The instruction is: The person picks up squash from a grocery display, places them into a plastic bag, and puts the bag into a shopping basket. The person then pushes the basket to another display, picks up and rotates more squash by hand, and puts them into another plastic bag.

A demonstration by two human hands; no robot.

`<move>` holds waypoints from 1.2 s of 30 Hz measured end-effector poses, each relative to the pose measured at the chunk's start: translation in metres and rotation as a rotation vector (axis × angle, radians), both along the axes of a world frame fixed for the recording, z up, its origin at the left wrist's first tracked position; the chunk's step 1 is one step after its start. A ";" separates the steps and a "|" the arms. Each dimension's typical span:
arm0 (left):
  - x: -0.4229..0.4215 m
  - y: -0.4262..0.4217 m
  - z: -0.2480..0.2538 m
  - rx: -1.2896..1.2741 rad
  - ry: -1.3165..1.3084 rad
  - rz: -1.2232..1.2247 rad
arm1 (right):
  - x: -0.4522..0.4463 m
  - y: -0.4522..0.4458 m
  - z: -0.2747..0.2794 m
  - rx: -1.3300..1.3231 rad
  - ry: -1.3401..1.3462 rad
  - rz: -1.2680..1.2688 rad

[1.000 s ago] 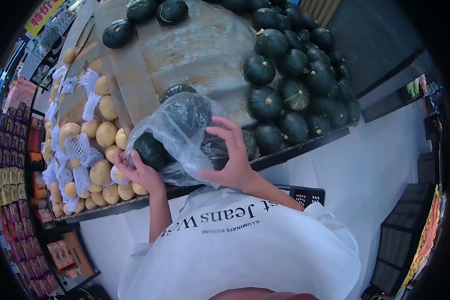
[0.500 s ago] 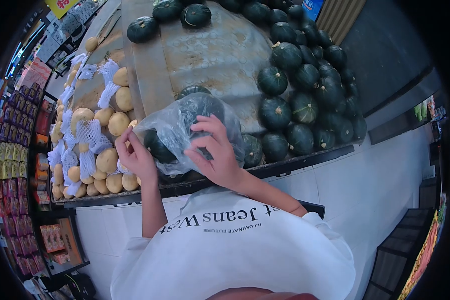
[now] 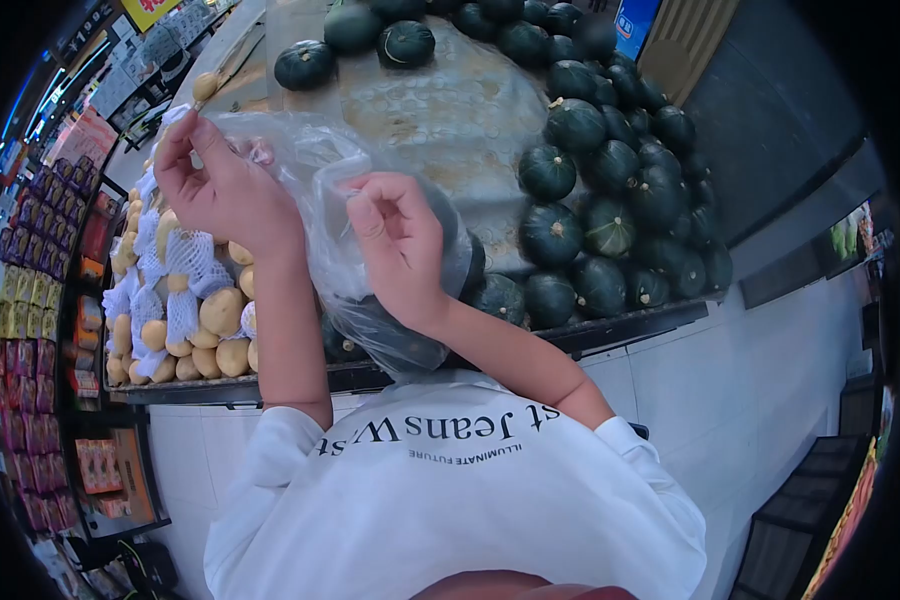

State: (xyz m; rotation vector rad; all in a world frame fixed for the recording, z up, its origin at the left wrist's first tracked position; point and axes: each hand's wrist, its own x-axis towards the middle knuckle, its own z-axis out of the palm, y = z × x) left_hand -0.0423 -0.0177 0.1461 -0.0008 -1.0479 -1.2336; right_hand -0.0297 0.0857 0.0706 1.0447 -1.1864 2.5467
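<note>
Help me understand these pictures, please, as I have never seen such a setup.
There is no machine: a person works with two bare hands, filmed by one head-worn camera looking forward and down past a white shirt. On the display stand lie dark-green squashes, mostly at right, and yellowish round produce, some in white foam nets, at left. The right hand grips a clear plastic bag with something dark showing through. The left hand is raised beside it; whether it pinches the plastic is hard to see.

Tan produce point(image 3: 221, 312) and shelved packets point(image 3: 17, 307), left of view.
White foam nets point(image 3: 182, 318) among the produce; yellow sign point(image 3: 150, 11) above. Upper right: blue sign point(image 3: 633, 27) beside slatted panel point(image 3: 684, 48).
</note>
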 end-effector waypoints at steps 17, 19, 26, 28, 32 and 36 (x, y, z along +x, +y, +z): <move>-0.002 -0.022 -0.063 -0.419 -0.591 -0.311 | -0.034 0.012 -0.005 0.601 0.405 -0.095; 0.004 -0.022 -0.060 -0.451 -0.544 -0.375 | -0.043 0.016 -0.005 0.798 0.612 -0.175; 0.011 -0.012 -0.058 -0.905 -0.695 -0.271 | -0.060 0.008 -0.019 0.956 0.859 -0.333; 0.011 -0.009 -0.059 -0.928 -0.744 -0.258 | -0.061 0.008 -0.020 0.994 0.836 -0.327; 0.011 -0.005 -0.060 -1.016 -0.733 -0.185 | -0.063 0.011 -0.016 1.017 0.801 -0.267; 0.009 0.003 -0.059 -1.099 -0.701 -0.147 | -0.063 0.014 -0.011 1.070 0.646 -0.156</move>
